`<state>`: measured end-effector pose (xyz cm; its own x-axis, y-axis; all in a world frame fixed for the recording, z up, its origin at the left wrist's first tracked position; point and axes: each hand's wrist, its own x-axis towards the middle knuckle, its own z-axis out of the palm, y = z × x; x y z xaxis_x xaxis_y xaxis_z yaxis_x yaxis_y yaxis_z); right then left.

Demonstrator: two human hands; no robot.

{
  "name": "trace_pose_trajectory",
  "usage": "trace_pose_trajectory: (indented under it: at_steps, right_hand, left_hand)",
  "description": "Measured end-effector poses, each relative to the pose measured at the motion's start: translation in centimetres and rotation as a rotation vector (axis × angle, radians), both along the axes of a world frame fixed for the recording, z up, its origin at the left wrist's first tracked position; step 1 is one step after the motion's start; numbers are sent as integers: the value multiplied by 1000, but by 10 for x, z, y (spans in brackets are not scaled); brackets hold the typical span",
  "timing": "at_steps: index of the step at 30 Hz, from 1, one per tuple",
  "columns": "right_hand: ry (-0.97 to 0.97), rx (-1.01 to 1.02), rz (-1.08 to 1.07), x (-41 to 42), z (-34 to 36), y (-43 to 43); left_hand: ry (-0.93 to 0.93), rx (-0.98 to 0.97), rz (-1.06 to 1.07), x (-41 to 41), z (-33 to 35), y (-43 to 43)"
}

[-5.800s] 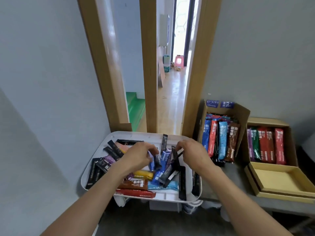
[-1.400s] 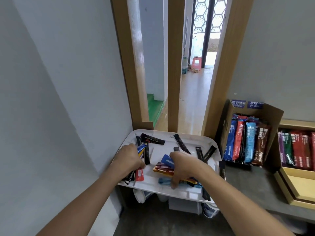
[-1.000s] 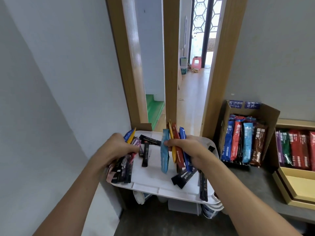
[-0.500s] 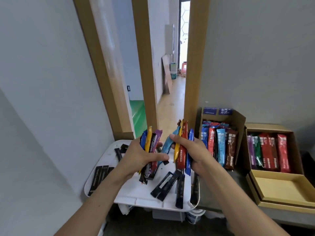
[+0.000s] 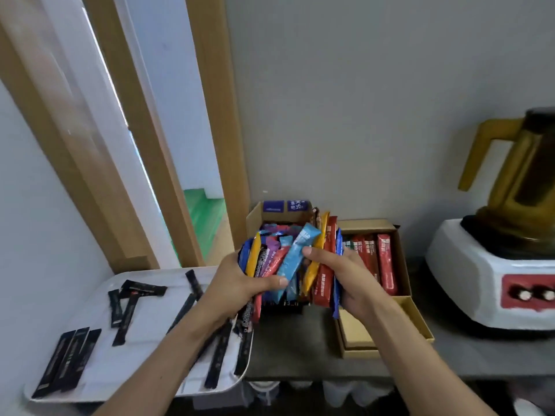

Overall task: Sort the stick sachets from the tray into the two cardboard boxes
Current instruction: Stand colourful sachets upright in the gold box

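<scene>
The grey table [image 5: 288, 349] bears a tall cardboard box [image 5: 255, 219], a flat cardboard box [image 5: 417, 316] beside it, and a blender [image 5: 468, 274] at right.

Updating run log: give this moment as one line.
hands: left hand, right hand grip coloured sachets | tray: black sachets

Left hand [image 5: 237, 283] and right hand [image 5: 345, 280] each grip a fanned bunch of coloured sachets [image 5: 295, 259], bunches touching, in front of the open cardboard box [image 5: 254, 217]; second box [image 5: 365, 225] holding red sachets just beside it, black sachets [image 5: 69, 357] scattered on white tray [image 5: 96, 307] at left, blender [image 5: 492, 265] far right.
</scene>
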<state>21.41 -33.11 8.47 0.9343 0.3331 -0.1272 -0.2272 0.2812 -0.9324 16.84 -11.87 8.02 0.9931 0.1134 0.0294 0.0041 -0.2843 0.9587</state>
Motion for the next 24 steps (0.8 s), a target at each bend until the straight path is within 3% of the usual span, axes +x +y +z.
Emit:
trace_pose_trajectory:
  at_steps: [8, 16, 24]
  right_hand:
    - [-122, -49, -135, 22, -5, -73]
    - [-202, -150, -320, 52, 4, -112]
    - [-244, -410, -293, 101, -10, -111]
  left_hand:
    - [-28, 207, 92, 27, -11, -78]
    - [-68, 196, 40, 40, -12, -131]
    - [-136, 127, 306, 33, -21, -125]
